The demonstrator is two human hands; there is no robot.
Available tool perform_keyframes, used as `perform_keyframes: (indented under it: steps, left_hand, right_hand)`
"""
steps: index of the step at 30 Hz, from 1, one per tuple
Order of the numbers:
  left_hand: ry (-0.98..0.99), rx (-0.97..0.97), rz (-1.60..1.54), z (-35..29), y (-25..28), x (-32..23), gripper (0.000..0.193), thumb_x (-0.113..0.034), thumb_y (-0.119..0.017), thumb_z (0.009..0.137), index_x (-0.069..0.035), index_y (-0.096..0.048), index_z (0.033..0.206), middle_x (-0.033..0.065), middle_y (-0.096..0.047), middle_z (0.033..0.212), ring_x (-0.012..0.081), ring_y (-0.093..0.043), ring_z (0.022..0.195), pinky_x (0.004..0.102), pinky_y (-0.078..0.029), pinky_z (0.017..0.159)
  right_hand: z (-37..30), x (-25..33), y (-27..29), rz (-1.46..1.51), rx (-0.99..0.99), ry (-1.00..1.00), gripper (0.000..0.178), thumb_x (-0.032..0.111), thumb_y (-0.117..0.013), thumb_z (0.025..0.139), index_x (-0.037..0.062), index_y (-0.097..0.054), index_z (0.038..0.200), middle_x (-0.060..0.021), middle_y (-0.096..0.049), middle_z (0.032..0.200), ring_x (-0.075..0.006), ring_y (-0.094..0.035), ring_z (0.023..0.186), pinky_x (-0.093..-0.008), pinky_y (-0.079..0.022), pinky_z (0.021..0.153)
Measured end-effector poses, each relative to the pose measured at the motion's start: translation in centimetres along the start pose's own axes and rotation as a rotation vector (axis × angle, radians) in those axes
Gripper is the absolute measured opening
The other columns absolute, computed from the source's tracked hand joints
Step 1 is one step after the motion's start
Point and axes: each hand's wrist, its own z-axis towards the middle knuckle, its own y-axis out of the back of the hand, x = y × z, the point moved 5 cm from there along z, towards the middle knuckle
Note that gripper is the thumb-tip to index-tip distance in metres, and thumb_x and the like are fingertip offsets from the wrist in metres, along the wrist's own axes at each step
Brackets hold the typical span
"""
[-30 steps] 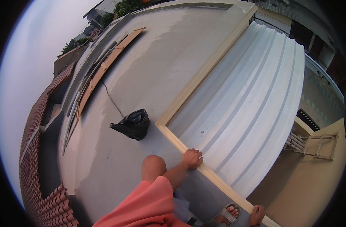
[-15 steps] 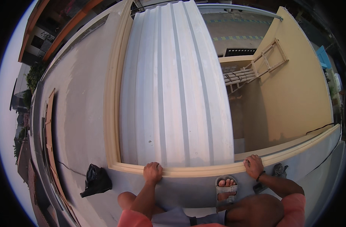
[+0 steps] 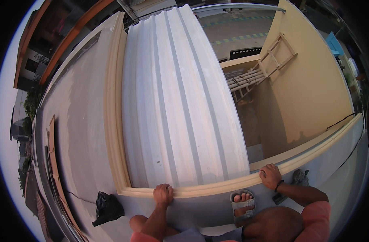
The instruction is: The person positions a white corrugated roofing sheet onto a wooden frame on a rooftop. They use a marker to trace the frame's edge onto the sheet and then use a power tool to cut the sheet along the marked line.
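My left hand [image 3: 163, 194] rests on the cream moulded ledge [image 3: 208, 190], its fingers curled over the edge in front of the ribbed white metal roofing sheet [image 3: 184, 105]. Farther right, my right hand [image 3: 270, 176], with a dark band on the wrist, grips the same ledge near the sheet's right corner. The fingertips of both hands are partly hidden. Between the hands, my sandalled foot [image 3: 243, 203] stands close behind the ledge, and my knee is bent beside it.
A black plastic bag [image 3: 108, 208] lies left of me; a grey crumpled bag [image 3: 300, 177] sits beside my right forearm. Right of the sheet, an opening drops to a lower floor, where a bamboo ladder [image 3: 269, 64] leans on a yellow wall [image 3: 309, 80]. Wooden planks [image 3: 55, 161] line the left edge.
My view has turned slightly, so the roofing sheet and walls appear shifted left and tilted. Both hands stay at the same places on the ledge.
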Motion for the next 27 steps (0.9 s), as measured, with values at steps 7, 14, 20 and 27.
perform_keyframes:
  steps: [7,14,20,27]
  left_hand:
    - [0.007,0.005,-0.03,0.1,0.1,-0.3,0.025,-0.027,-0.055,0.085,-0.008,-0.069,0.091,0.0096,-0.067,0.093,0.0305,-0.06,0.092,0.0431,-0.045,0.087]
    - [0.031,0.016,-0.057,-0.1,0.8,-0.5,0.026,-0.028,-0.055,0.085,-0.008,-0.068,0.094,0.0095,-0.067,0.096,0.0301,-0.059,0.095,0.0434,-0.044,0.089]
    - [0.034,0.04,-0.05,0.2,0.8,-0.7,0.026,-0.028,-0.055,0.085,-0.007,-0.068,0.095,0.0105,-0.067,0.097,0.03,-0.059,0.097,0.0423,-0.044,0.09]
    - [0.03,0.022,-0.028,0.2,1.0,-0.7,0.025,-0.028,-0.057,0.085,-0.008,-0.068,0.094,0.0102,-0.066,0.095,0.0293,-0.06,0.095,0.0421,-0.045,0.089]
  right_hand:
    - [0.1,-0.6,-0.4,-0.009,0.009,-0.002,0.015,0.024,-0.062,0.082,0.0098,-0.063,0.088,-0.0113,-0.06,0.092,-0.0321,-0.053,0.096,-0.0452,-0.04,0.085]
    - [0.1,-0.2,-0.3,0.012,-0.004,0.029,0.015,0.022,-0.062,0.082,0.0088,-0.063,0.088,-0.0117,-0.06,0.092,-0.0325,-0.053,0.095,-0.0459,-0.04,0.084]
    - [0.3,-0.4,-0.3,0.003,-0.025,0.057,0.014,0.02,-0.061,0.082,0.0082,-0.063,0.088,-0.0118,-0.06,0.091,-0.0328,-0.053,0.094,-0.0449,-0.041,0.084]
    - [0.4,0.3,-0.2,0.001,-0.027,0.057,0.013,0.019,-0.062,0.082,0.0079,-0.062,0.088,-0.0111,-0.059,0.09,-0.0323,-0.054,0.094,-0.0439,-0.041,0.084]
